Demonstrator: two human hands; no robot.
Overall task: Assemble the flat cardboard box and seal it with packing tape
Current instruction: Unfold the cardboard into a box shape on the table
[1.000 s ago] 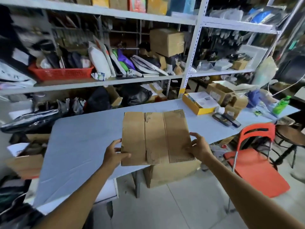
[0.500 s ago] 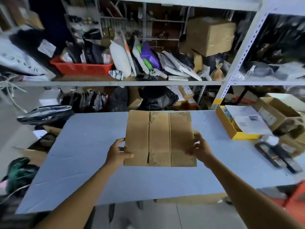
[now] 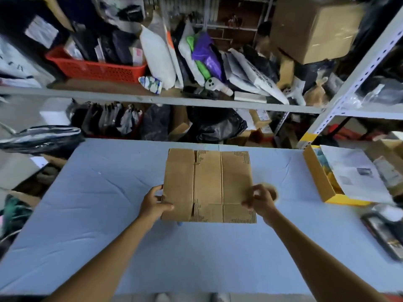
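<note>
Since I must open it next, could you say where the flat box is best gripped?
Grip the box by its side edges, one hand from each side: it is flat, with creases running front to back, so squeezing inward should open it.

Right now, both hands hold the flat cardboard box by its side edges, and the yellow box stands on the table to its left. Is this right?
Not quite. The head view shows the yellow box on the table to the right of the flat cardboard box, not its left. The left hand and right hand do hold its side edges.
</note>
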